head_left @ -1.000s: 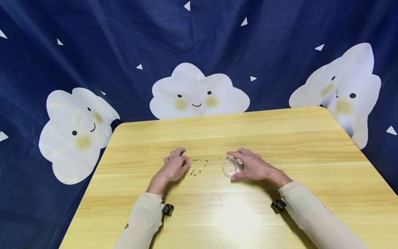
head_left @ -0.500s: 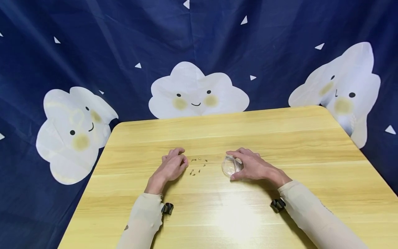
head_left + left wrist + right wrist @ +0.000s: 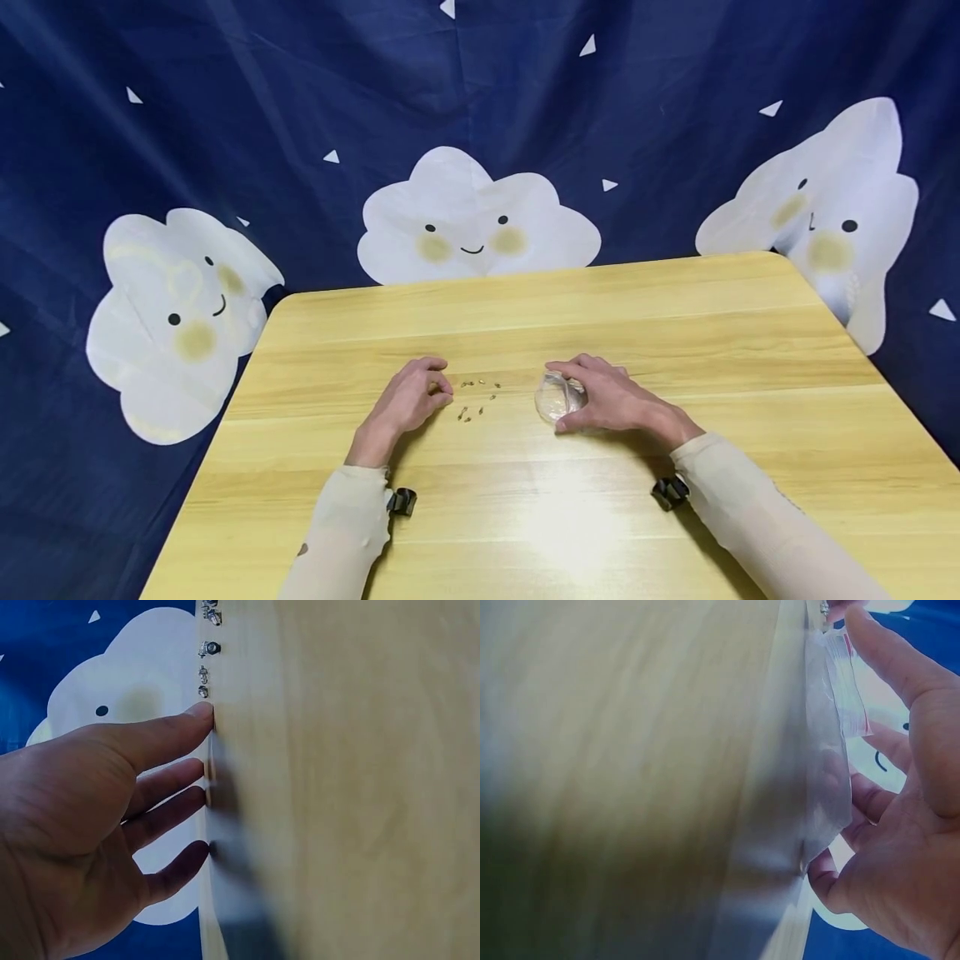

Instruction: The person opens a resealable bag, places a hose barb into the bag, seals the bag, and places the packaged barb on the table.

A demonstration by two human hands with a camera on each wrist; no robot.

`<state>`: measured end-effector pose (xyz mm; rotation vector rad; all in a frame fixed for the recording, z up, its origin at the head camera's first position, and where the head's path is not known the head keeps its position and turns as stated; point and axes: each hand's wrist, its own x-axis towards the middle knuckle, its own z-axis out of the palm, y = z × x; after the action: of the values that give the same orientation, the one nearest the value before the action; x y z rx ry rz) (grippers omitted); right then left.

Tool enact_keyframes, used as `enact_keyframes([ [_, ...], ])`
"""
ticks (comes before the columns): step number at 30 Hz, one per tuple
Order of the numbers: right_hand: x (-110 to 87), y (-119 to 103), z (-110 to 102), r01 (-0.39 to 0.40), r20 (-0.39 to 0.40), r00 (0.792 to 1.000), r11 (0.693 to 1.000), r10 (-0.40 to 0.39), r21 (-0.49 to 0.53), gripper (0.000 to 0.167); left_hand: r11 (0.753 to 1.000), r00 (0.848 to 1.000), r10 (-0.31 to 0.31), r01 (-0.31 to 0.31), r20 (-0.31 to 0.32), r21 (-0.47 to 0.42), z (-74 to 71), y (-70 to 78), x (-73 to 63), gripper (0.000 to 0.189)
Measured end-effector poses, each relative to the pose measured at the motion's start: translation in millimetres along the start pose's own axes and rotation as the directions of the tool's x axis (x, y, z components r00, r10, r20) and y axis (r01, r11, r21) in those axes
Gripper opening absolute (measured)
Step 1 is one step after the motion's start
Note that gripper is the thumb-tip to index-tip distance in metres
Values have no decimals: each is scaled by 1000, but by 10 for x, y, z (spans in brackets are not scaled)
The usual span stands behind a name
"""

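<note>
My left hand [image 3: 405, 402] rests its fingertips on the wooden table, left of several small metal fittings [image 3: 481, 411]. Thumb and fingers stand apart with nothing between them. In the left wrist view, some of these bolt-like fittings [image 3: 212, 648] lie just beyond the thumb tip. On the right, a clear plastic zip bag [image 3: 553, 402] sits on the tabletop with its rounded mouth towards the fittings. My right hand [image 3: 611, 402] holds it, thumb on the near side and fingers on the far side. The right wrist view shows the bag [image 3: 829, 772] standing up between thumb and fingers.
The pale wooden table [image 3: 675, 333] has rounded far corners. Behind it hangs a dark blue curtain [image 3: 525, 83] with white clouds and triangles. Bright glare lies on the near part of the tabletop.
My left hand has shifted slightly left, and its thumb and fingers have spread apart. My right hand stays at the zip bag, and the fittings lie as before.
</note>
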<state>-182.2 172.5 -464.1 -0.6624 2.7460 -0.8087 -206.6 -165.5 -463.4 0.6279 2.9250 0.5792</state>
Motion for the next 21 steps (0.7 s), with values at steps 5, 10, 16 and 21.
enact_keyframes([
  [5,0,-3,-9,-1,-1,1000,1000,1,1,92,999,999,25,-26,35,35,13,8,-2,8],
  [10,7,-9,-11,-5,0,1000,1000,5,3,92,999,998,34,-36,49,27,3,31,-2,10],
  [16,19,-16,5,0,-6,1000,1000,0,1,93,989,999,48,-46,9,-138,-18,77,3,10],
  [21,3,-4,22,-1,-8,1000,1000,1,6,92,936,994,75,-98,-79,-338,-6,173,44,10],
])
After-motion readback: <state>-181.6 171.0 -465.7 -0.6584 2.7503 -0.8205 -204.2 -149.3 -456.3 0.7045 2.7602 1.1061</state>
